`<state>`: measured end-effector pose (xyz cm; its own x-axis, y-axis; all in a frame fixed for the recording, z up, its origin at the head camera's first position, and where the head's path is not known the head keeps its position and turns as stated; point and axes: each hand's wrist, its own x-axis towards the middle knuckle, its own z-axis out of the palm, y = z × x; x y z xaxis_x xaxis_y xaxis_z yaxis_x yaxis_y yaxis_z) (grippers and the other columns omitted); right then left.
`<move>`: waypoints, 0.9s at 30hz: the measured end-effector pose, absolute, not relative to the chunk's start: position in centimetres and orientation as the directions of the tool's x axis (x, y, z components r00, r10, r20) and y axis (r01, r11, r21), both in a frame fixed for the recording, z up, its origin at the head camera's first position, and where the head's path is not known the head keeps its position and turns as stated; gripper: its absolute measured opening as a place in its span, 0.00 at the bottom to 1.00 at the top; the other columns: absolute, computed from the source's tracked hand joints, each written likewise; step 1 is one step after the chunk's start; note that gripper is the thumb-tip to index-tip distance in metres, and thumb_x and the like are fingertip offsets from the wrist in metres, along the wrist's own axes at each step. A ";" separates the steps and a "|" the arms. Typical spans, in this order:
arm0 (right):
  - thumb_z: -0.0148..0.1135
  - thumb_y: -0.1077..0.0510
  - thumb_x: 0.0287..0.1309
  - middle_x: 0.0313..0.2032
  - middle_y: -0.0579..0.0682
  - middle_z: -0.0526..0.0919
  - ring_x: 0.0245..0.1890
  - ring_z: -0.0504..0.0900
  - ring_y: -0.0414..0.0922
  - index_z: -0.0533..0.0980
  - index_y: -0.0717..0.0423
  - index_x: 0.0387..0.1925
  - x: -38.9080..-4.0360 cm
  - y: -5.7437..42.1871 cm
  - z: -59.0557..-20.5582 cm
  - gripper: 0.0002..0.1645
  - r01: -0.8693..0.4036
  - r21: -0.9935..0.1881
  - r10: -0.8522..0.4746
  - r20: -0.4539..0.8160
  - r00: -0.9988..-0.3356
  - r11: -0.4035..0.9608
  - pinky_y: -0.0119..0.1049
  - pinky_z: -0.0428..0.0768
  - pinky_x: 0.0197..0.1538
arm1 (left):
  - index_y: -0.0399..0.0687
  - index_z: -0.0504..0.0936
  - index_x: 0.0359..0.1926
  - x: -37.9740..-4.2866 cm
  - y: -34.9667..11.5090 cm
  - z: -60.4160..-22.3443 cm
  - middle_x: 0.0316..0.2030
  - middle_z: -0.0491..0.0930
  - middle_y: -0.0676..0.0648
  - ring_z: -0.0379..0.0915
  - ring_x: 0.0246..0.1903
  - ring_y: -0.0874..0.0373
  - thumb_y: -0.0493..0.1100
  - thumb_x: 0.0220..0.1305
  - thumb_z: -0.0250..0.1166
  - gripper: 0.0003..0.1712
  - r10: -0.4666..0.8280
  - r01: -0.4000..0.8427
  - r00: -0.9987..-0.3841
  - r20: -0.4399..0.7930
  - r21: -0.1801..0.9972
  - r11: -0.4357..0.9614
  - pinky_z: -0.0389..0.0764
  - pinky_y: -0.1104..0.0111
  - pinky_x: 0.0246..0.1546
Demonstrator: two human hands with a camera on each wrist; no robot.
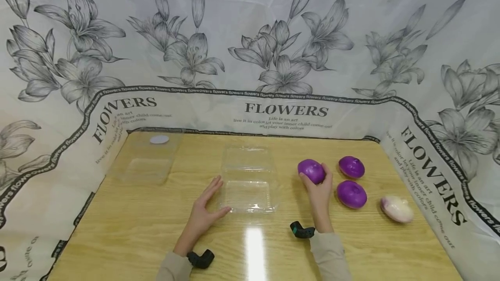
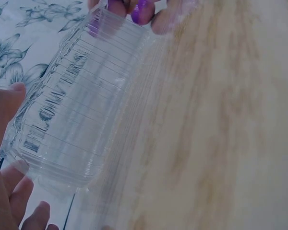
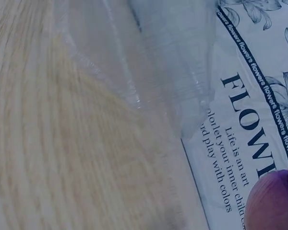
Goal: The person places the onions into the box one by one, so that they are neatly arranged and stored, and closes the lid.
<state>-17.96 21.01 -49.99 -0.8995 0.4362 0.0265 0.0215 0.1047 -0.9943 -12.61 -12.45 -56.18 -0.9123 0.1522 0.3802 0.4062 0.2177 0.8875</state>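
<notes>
In the head view my right hand (image 1: 321,187) grips a glossy purple onion (image 1: 311,171) to the right of an opened clear plastic clamshell box (image 1: 250,196). Part of that onion (image 3: 272,203) shows at the lower right corner of the right wrist view. My left hand (image 1: 205,207) lies along the box's left side with thumb and fingers spread, the fingertips right at its edge. The left wrist view has the ribbed clear box (image 2: 81,105) close by the left fingers (image 2: 18,184). Two more purple onions, one farther back (image 1: 351,167) and one nearer (image 1: 352,194), sit right of my right hand.
A white-and-purple bulb-shaped thing (image 1: 396,209) lies near the table's right edge. Another clear plastic box (image 1: 144,170) stands at the back left, with a white oval (image 1: 159,139) at its far end. Flower-printed cloth (image 1: 287,112) walls the wooden table (image 1: 129,229).
</notes>
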 end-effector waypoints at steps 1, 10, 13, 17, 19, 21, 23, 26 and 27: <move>0.70 0.60 0.58 0.73 0.58 0.55 0.72 0.57 0.57 0.53 0.55 0.75 -17.9 20.8 -49.5 0.50 0.020 -0.995 0.426 0.023 -0.905 0.096 0.53 0.59 0.73 | 0.37 0.67 0.70 -12.6 -12.4 -56.2 0.74 0.58 0.44 0.48 0.74 0.45 0.39 0.55 0.76 0.43 0.149 0.409 -0.912 0.383 0.884 0.225 0.51 0.75 0.71; 0.70 0.66 0.55 0.72 0.56 0.59 0.70 0.60 0.56 0.56 0.57 0.74 -17.4 18.4 -45.9 0.49 -0.063 -0.994 0.386 0.094 -0.918 0.092 0.53 0.66 0.70 | 0.31 0.67 0.68 -11.8 -11.9 -53.9 0.72 0.58 0.34 0.48 0.73 0.36 0.30 0.52 0.75 0.43 0.133 0.415 -0.909 0.396 0.891 0.186 0.49 0.79 0.70; 0.70 0.68 0.53 0.71 0.56 0.60 0.70 0.62 0.55 0.57 0.58 0.73 -17.4 17.5 -45.0 0.48 -0.102 -0.989 0.377 0.134 -0.916 0.103 0.52 0.66 0.70 | 0.33 0.68 0.68 -11.4 -11.9 -52.9 0.72 0.58 0.33 0.48 0.72 0.35 0.31 0.52 0.75 0.42 0.139 0.408 -0.912 0.387 0.894 0.185 0.50 0.79 0.70; 0.71 0.68 0.52 0.70 0.56 0.62 0.69 0.63 0.55 0.59 0.58 0.72 -17.2 15.9 -43.9 0.48 -0.143 -0.982 0.345 0.179 -0.922 0.125 0.53 0.67 0.69 | 0.34 0.69 0.68 -11.4 -12.0 -52.6 0.72 0.59 0.32 0.49 0.72 0.34 0.32 0.52 0.75 0.41 0.142 0.404 -0.913 0.382 0.894 0.194 0.51 0.78 0.70; 0.72 0.67 0.52 0.70 0.56 0.62 0.69 0.63 0.55 0.58 0.58 0.72 -17.0 15.0 -43.4 0.48 -0.166 -0.978 0.313 0.199 -0.929 0.129 0.53 0.67 0.69 | 0.34 0.69 0.68 -11.4 -12.0 -52.6 0.72 0.59 0.33 0.49 0.72 0.34 0.32 0.53 0.75 0.41 0.141 0.404 -0.913 0.382 0.894 0.194 0.51 0.78 0.70; 0.73 0.66 0.51 0.70 0.55 0.63 0.68 0.64 0.53 0.59 0.57 0.72 -16.8 14.1 -43.0 0.49 -0.190 -0.974 0.276 0.218 -0.936 0.126 0.53 0.67 0.68 | 0.32 0.69 0.67 -11.4 -12.0 -52.6 0.72 0.59 0.33 0.49 0.72 0.34 0.31 0.52 0.75 0.41 0.134 0.404 -0.913 0.384 0.896 0.186 0.50 0.78 0.70; 0.73 0.67 0.51 0.69 0.54 0.63 0.68 0.64 0.53 0.60 0.56 0.71 -16.6 13.2 -42.7 0.48 -0.213 -0.970 0.242 0.236 -0.941 0.118 0.53 0.68 0.68 | 0.32 0.69 0.67 -11.4 -12.1 -52.6 0.71 0.59 0.32 0.49 0.72 0.34 0.31 0.52 0.76 0.42 0.130 0.409 -0.911 0.390 0.894 0.181 0.50 0.78 0.70; 0.74 0.67 0.50 0.68 0.53 0.64 0.67 0.65 0.53 0.61 0.55 0.71 -16.4 11.9 -42.4 0.49 -0.236 -0.965 0.194 0.255 -0.947 0.117 0.55 0.67 0.67 | 0.32 0.69 0.67 -11.4 -12.1 -52.6 0.71 0.60 0.32 0.49 0.72 0.34 0.30 0.51 0.76 0.42 0.129 0.415 -0.909 0.396 0.892 0.180 0.51 0.78 0.71; 0.74 0.67 0.49 0.68 0.53 0.64 0.67 0.65 0.53 0.61 0.55 0.71 -16.3 11.5 -42.4 0.49 -0.240 -0.964 0.179 0.258 -0.949 0.119 0.55 0.67 0.68 | 0.32 0.69 0.67 -11.4 -12.1 -52.6 0.71 0.60 0.31 0.49 0.72 0.34 0.30 0.51 0.76 0.42 0.130 0.418 -0.907 0.400 0.890 0.181 0.51 0.78 0.70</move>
